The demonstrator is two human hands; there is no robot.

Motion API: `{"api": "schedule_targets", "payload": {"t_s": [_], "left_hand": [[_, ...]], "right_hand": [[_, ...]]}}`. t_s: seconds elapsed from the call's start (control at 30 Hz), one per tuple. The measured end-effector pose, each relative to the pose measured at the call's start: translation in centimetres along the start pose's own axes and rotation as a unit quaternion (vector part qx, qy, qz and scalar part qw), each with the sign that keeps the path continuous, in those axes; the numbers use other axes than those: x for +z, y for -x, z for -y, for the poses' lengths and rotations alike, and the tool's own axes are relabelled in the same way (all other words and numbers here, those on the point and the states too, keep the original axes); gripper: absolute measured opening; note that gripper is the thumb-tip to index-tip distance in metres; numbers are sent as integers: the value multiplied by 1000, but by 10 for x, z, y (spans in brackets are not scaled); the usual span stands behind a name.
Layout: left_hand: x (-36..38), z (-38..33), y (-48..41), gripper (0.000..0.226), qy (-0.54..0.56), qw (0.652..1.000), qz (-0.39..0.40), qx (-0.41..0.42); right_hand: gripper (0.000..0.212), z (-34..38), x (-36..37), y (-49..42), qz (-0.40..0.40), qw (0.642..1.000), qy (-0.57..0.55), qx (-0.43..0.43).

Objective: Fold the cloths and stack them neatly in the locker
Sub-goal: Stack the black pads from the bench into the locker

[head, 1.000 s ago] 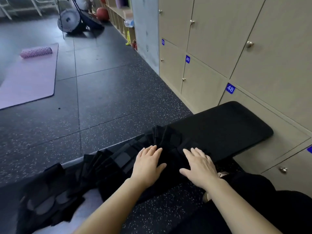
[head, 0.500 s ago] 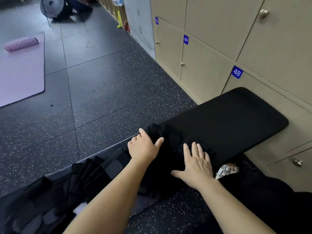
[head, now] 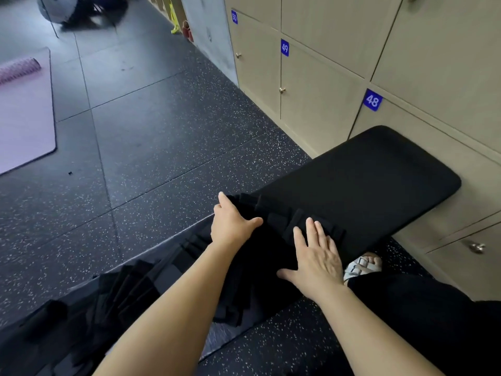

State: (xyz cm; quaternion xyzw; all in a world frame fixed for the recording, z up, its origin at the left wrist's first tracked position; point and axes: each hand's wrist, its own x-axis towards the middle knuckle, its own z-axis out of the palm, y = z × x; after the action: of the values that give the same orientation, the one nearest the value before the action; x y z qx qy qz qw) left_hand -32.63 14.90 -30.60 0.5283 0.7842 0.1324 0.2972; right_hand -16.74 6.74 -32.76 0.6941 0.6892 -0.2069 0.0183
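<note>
A black cloth point(head: 273, 213) with pleated strips lies across the near end of a black padded bench point(head: 366, 180). My left hand point(head: 233, 226) rests on the cloth's far left edge, thumb spread toward the right. My right hand point(head: 317, 256) lies flat on the cloth's near right part, fingers straight and pointing at the pleats. More black cloth point(head: 122, 294) trails along the bench to the lower left, partly hidden by my left forearm. Beige lockers stand on the right, and the door marked 48 point(head: 406, 126) is closed.
Locker doors 49 point(head: 311, 85) and 50 point(head: 252, 50) are closed too. My sandalled foot point(head: 363, 265) and black-trousered leg point(head: 433, 321) sit right of the bench. A purple mat point(head: 24, 112) with a foam roller point(head: 19, 69) lies far left on the speckled rubber floor point(head: 162, 131).
My left hand slid away from me to the cloth's far edge. My right hand shifted slightly forward, staying flat. The view tilted down toward the bench.
</note>
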Motion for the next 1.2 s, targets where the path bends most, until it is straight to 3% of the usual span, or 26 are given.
{"api": "schedule_targets", "payload": {"t_s": [0.17, 0.3, 0.37, 0.47, 0.57, 0.67, 0.73, 0.97, 1.1, 1.2], "left_hand": [[3, -10, -6, 119, 113, 992, 46, -16], [3, -20, -12, 110, 188, 981, 38, -40], [0, -21, -14, 92, 223, 974, 34, -38], [-4, -23, -10, 44, 308, 950, 55, -14], [-11, -28, 1, 28, 400, 912, 92, -14], [-16, -31, 11, 25, 489, 862, 131, -37], [-15, -32, 18, 27, 509, 846, 152, -40], [0, -26, 44, 44, 536, 826, 162, -73], [10, -16, 57, 46, 554, 808, 165, -115], [25, -15, 73, 42, 534, 818, 172, -123]], "right_hand": [[97, -5, -2, -3, -8, 1000, -6, 11], [90, -10, -4, -5, -25, 999, -4, 21], [88, -13, -5, -7, -28, 999, 0, 32], [86, -19, -7, -10, -26, 998, 4, 48], [84, -23, -9, -11, -19, 998, 11, 52], [83, -28, -12, -11, -15, 998, 18, 64], [83, -31, -13, -12, -20, 997, 16, 76], [76, -38, -21, -15, -42, 996, -31, 79], [60, -50, -36, -13, -132, 980, -121, 83], [51, -65, -47, -13, -182, 966, -140, 118]]}}
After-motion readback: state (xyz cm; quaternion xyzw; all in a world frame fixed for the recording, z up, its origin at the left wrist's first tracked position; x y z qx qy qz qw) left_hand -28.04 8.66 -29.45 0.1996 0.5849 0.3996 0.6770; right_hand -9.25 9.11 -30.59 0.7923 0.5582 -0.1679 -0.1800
